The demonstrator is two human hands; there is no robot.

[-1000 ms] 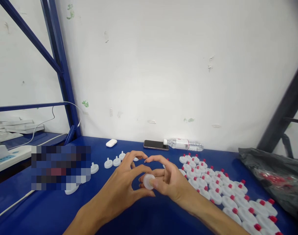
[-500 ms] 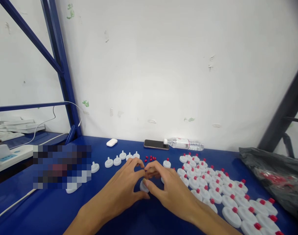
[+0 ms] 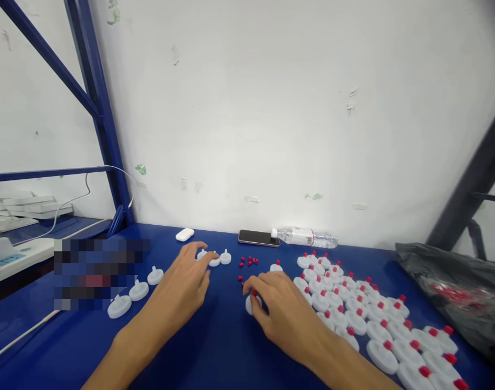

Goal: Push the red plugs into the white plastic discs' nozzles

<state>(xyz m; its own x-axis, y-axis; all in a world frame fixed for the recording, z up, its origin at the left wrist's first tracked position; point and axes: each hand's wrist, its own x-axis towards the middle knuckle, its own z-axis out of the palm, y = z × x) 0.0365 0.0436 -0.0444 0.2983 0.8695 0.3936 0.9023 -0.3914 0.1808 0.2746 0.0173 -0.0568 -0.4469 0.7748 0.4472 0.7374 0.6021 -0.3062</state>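
Note:
My left hand (image 3: 187, 279) is over the left part of the table, fingers apart and holding nothing. Its fingertips reach the white nozzle lids with bare spouts, close to one lid (image 3: 213, 260); another lid (image 3: 225, 258) stands just right of it. In my right hand (image 3: 282, 306), thumb and fingers close around a white nozzle lid (image 3: 249, 305) with a red tip cap (image 3: 254, 293); the fingers hide part of it. Several loose red tip caps (image 3: 249, 261) lie between the two hands, farther back.
Many red-capped white lids (image 3: 381, 355) spread over the right side of the blue table (image 3: 218, 346). At the back lie a phone (image 3: 258, 238), a water bottle (image 3: 304, 237) and a white case (image 3: 185, 234). A dark plastic bag (image 3: 454, 292) sits far right.
My hands have separated. The left one moved left and away to the bare-spout lids, its fingers opening. The right one shifted slightly right with the lid, whose red cap now shows.

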